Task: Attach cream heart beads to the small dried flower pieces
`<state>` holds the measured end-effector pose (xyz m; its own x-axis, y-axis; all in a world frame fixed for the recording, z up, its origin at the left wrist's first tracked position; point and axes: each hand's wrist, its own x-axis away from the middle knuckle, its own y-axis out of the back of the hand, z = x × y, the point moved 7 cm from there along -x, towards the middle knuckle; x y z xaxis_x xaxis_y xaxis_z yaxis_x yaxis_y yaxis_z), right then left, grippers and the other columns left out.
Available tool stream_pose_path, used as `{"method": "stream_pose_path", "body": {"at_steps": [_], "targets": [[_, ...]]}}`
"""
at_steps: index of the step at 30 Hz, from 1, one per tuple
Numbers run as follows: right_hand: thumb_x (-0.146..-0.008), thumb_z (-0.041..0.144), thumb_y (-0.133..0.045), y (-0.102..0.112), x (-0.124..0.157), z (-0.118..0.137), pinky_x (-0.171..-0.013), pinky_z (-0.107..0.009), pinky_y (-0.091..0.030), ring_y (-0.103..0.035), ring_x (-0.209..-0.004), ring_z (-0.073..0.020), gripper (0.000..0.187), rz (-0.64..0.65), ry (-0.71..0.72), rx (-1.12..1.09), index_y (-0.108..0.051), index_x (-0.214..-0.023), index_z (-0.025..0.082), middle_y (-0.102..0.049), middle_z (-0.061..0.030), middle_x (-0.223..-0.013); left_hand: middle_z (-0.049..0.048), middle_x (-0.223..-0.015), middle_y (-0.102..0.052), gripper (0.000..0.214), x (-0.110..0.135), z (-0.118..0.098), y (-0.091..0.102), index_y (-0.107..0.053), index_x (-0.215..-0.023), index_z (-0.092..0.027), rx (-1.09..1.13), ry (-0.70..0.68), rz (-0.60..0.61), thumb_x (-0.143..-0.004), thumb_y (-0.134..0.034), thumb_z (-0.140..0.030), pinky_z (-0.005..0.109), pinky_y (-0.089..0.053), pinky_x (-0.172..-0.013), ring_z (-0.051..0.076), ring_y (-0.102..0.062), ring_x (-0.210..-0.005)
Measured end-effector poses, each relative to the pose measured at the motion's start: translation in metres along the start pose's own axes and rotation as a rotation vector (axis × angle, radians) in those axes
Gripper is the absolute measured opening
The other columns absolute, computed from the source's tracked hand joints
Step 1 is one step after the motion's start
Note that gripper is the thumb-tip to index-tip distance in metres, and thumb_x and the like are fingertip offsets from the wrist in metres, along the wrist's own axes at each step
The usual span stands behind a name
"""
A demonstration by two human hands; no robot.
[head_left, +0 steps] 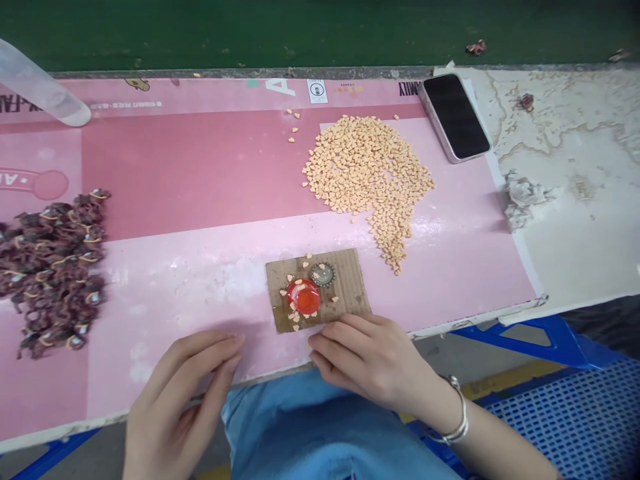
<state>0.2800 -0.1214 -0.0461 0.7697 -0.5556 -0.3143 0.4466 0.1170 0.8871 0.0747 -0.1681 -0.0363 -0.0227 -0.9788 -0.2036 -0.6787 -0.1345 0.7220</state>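
Note:
My left hand (187, 387) is over the table's front edge, thumb and fingertips brought together in a pinch; whatever they may hold is too small or hidden to make out. At the near edge of a piece of cardboard (347, 280), my right hand (363, 353) rests with its fingers curled and closed, their tips partly hidden. On the cardboard lie a shiny red round cap (304, 297), a crimped metal bottle cap (323, 274) touching or close beside it, and several tiny tan heart-like pieces (335, 299). Behind it spreads a large pile of the same tan pieces (365, 167).
To the left is a heap of dark reddish-brown twisted items with yellowish bands (55, 267). A translucent plastic object (40, 87) juts in at the upper left. A phone (456, 118) and crumpled white tissue (525, 199) lie right. A blue perforated stool (575, 413) stands below.

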Motion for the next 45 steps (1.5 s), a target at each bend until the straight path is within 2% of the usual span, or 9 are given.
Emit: {"method": "stream_pose_path", "body": {"at_steps": [10, 17, 24, 27, 31, 35, 38, 42, 45], "targets": [[-0.108, 0.006, -0.051, -0.001, -0.006, 0.013, -0.06, -0.034, -0.034, -0.047, -0.067, -0.0168, 0.034, 0.112, 0.082, 0.122, -0.064, -0.079, 0.018, -0.059, -0.0023, -0.076, -0.0004, -0.11, -0.072, 0.019, 0.002, 0.002, -0.001, -0.073, -0.113, -0.028, 0.01, 0.015, -0.028, -0.107, -0.059, -0.016, 0.012, -0.058, -0.09, 0.009, -0.071, -0.101], [-0.11, 0.008, -0.048, 0.014, -0.011, 0.002, -0.059, -0.028, -0.046, -0.055, -0.065, -0.0131, 0.034, 0.045, 0.03, -0.02, -0.067, -0.083, 0.018, -0.064, -0.0002, -0.075, 0.0001, -0.104, -0.081, 0.02, 0.024, 0.015, -0.01, -0.073, -0.12, -0.028, 0.216, 0.353, -0.174, -0.1, -0.077, -0.03, 0.022, -0.067, -0.082, 0.016, -0.08, -0.087], [-0.104, 0.005, -0.061, 0.042, -0.033, -0.021, -0.061, -0.025, -0.054, -0.062, -0.066, -0.0119, 0.021, -0.15, -0.034, 0.057, -0.071, -0.09, 0.019, -0.068, 0.0004, -0.077, -0.0025, -0.105, -0.081, 0.015, 0.012, 0.006, -0.013, -0.074, -0.107, -0.031, 0.294, 0.296, -0.133, -0.101, -0.071, -0.018, 0.021, -0.065, -0.087, 0.015, -0.08, -0.1], [-0.105, 0.005, -0.061, 0.042, -0.038, -0.026, -0.061, -0.026, -0.053, -0.06, -0.066, -0.0117, 0.021, -0.142, -0.029, 0.079, -0.07, -0.091, 0.018, -0.068, 0.0, -0.079, -0.004, -0.11, -0.081, 0.022, 0.01, 0.003, -0.014, -0.075, -0.108, -0.032, 0.313, 0.274, -0.096, -0.102, -0.067, -0.013, 0.018, -0.063, -0.093, 0.013, -0.079, -0.105], [-0.108, 0.006, -0.058, 0.04, -0.04, -0.025, -0.06, -0.027, -0.051, -0.058, -0.066, -0.0119, 0.023, -0.087, -0.031, 0.11, -0.07, -0.093, 0.017, -0.067, -0.0004, -0.081, -0.0042, -0.112, -0.081, 0.029, 0.012, 0.004, -0.009, -0.077, -0.107, -0.032, 0.333, 0.354, -0.199, -0.102, -0.064, -0.007, 0.021, -0.061, -0.1, 0.012, -0.076, -0.11], [-0.108, 0.006, -0.057, 0.04, -0.04, -0.022, -0.058, -0.028, -0.052, -0.057, -0.066, -0.0117, 0.023, -0.045, -0.021, 0.133, -0.071, -0.094, 0.018, -0.067, -0.0004, -0.081, -0.0057, -0.114, -0.081, 0.034, 0.01, 0.003, -0.006, -0.078, -0.112, -0.033, 0.382, 0.278, -0.222, -0.102, -0.063, -0.004, 0.019, -0.062, -0.098, 0.011, -0.077, -0.11], [-0.109, 0.006, -0.056, 0.041, -0.041, -0.021, -0.056, -0.028, -0.051, -0.054, -0.064, -0.0116, 0.027, -0.035, -0.013, 0.153, -0.07, -0.091, 0.019, -0.066, -0.0001, -0.079, -0.0055, -0.112, -0.082, 0.033, 0.01, 0.009, -0.005, -0.079, -0.108, -0.033, 0.387, 0.322, -0.26, -0.103, -0.062, -0.004, 0.02, -0.063, -0.1, 0.011, -0.077, -0.111], [-0.108, 0.004, -0.054, 0.041, -0.043, -0.02, -0.054, -0.03, -0.051, -0.054, -0.064, -0.0124, 0.027, -0.012, -0.006, 0.155, -0.071, -0.092, 0.018, -0.065, 0.0, -0.078, -0.0013, -0.103, -0.082, 0.022, 0.008, 0.003, -0.014, -0.08, -0.111, -0.031, 0.447, 0.345, -0.252, -0.107, -0.064, -0.017, 0.021, -0.066, -0.083, 0.013, -0.078, -0.096], [-0.108, 0.004, -0.055, 0.041, -0.043, -0.02, -0.053, -0.032, -0.05, -0.053, -0.064, -0.0132, 0.025, -0.005, -0.006, 0.143, -0.071, -0.093, 0.015, -0.064, -0.0001, -0.077, 0.0016, -0.096, -0.08, 0.014, 0.012, 0.001, -0.019, -0.077, -0.111, -0.028, 0.499, 0.528, -0.355, -0.108, -0.069, -0.038, 0.021, -0.065, -0.074, 0.014, -0.077, -0.083]]}}
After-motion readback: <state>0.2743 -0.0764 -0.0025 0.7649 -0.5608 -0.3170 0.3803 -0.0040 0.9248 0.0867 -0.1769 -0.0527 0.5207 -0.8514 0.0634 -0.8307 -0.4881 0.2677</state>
